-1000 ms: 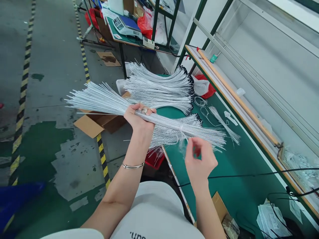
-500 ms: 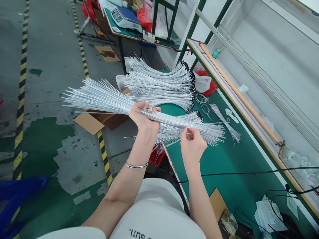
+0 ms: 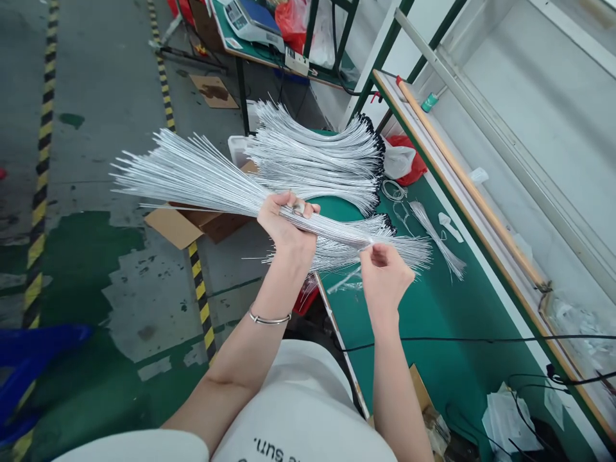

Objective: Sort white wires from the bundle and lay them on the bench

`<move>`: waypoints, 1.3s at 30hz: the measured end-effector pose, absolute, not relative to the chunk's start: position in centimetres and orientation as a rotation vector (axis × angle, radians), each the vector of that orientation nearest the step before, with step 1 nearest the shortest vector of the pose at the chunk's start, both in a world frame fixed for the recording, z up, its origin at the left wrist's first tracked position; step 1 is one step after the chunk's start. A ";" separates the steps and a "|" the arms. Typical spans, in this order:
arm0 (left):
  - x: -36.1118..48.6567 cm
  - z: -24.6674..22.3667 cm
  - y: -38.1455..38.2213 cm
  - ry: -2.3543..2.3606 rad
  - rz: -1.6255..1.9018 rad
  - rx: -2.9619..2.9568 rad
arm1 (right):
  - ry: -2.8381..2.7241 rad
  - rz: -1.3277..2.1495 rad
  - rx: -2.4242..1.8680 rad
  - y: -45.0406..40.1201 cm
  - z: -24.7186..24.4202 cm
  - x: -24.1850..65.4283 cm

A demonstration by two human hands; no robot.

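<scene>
My left hand (image 3: 287, 226) is wrapped round the middle of a long bundle of thin white wires (image 3: 206, 181). The wires fan out to the left over the floor and again at their right end over the table. At the narrow part near that right end, my right hand (image 3: 387, 274) is closed in a pinch against the bundle's lower edge. Something thin seems to circle the wires there, but what the fingertips grip is too small to tell. Behind the bundle lies a big pile of white wires (image 3: 317, 154) with black ends, and a smaller pile (image 3: 332, 253) is partly hidden.
The green table (image 3: 462, 301) carries a small tied wire bunch (image 3: 437, 240), a coiled wire (image 3: 393, 190) and a white bag. A black cable (image 3: 457, 338) crosses it. An open cardboard box (image 3: 180, 228) stands to the left. A wooden-edged shelf (image 3: 476, 186) runs along the right.
Both hands and the bundle have shifted slightly right in the picture as the view moved. The left hand keeps its hold; the right hand stays pinched at the bundle's narrow part.
</scene>
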State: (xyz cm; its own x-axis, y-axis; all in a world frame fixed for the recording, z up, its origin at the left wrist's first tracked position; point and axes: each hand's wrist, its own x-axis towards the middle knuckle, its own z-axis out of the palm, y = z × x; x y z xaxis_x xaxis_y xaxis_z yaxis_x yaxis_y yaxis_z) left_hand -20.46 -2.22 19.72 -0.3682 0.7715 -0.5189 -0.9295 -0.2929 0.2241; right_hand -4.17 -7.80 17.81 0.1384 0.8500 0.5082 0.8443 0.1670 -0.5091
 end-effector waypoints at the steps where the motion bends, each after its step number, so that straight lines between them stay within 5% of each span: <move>1: -20.4 19.7 -2.2 0.594 1.870 -0.377 | -1.701 0.017 -1.628 -7.7 18.1 -3.8; 13: -20.7 19.7 -2.0 0.532 1.832 -0.425 | -2.106 -0.368 -1.312 -7.7 20.3 -1.4; 21: -21.0 19.7 -1.9 0.513 1.824 -0.405 | -2.303 -0.321 -1.311 -7.6 22.1 -0.6; 32: -21.2 19.9 -1.2 0.528 1.850 -0.373 | -1.807 0.173 -1.521 -8.3 20.0 -2.9; 39: -20.9 19.6 -1.1 0.536 1.867 -0.312 | -1.949 0.370 -1.511 -6.7 19.4 -1.8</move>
